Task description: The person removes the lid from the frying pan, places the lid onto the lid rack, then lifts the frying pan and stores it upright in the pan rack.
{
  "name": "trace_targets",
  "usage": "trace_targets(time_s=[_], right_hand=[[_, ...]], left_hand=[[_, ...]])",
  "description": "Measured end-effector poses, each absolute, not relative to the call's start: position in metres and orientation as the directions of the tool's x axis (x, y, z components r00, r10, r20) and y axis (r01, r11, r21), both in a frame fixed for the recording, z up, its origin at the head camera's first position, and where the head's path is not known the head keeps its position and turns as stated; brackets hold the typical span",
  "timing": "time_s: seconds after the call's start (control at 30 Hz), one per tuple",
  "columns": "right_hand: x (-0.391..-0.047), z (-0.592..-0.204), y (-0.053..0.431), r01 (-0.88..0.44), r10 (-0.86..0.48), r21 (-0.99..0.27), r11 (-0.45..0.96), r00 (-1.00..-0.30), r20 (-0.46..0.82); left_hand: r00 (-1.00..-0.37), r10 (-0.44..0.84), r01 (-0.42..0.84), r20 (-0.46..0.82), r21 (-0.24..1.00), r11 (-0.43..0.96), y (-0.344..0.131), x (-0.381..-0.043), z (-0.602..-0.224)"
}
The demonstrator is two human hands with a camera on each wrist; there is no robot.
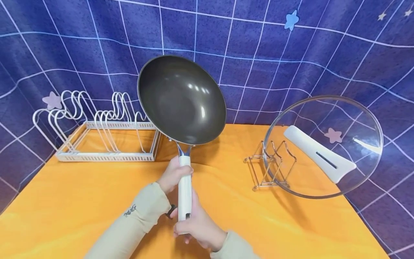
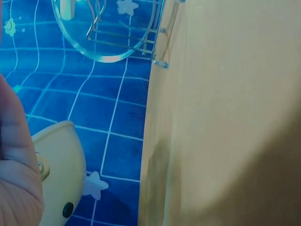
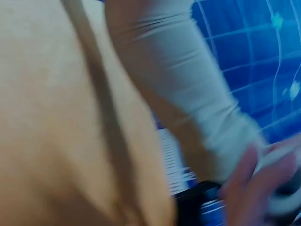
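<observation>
In the head view a frying pan is held up above the table, its dark inside facing me and its white handle pointing down toward me. My left hand grips the handle near its metal neck. Lower down, my right hand grips the handle's end. The left wrist view has part of the left hand at the left edge, beside the pan's cream outer side. Blurred fingers of the right hand show around the handle at the lower right of the right wrist view.
A white wire dish rack stands at the left on the orange tabletop. To the right, a small metal wire stand holds a large glass lid with a white handle. A blue gridded curtain hangs behind.
</observation>
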State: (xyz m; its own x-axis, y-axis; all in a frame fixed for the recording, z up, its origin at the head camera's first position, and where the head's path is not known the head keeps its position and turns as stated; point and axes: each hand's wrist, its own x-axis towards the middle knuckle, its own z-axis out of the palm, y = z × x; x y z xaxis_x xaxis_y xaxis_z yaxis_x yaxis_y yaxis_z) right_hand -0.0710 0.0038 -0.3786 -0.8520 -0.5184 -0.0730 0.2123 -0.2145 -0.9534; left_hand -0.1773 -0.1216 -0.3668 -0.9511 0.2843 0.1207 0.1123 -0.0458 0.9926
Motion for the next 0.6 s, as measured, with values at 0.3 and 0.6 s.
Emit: trace_targets(time_s=[0.3, 0.6], right_hand=[[-0.070, -0.374, -0.014, 0.204, -0.486, -0.924, -0.323, -0.874, -0.023], [-0.065, -0.368, -0.014, 0.161, -0.469, -0.903, -0.397, -0.882, 0.048]], left_hand=[[-0.964, 0.250, 0.085, 0.092, 0.996, -0.038, -0.128, -0.179, -0.360], [-0.920, 0.362, 0.067, 0.150, 0.971, -0.232, -0.127, -0.177, -0.347]])
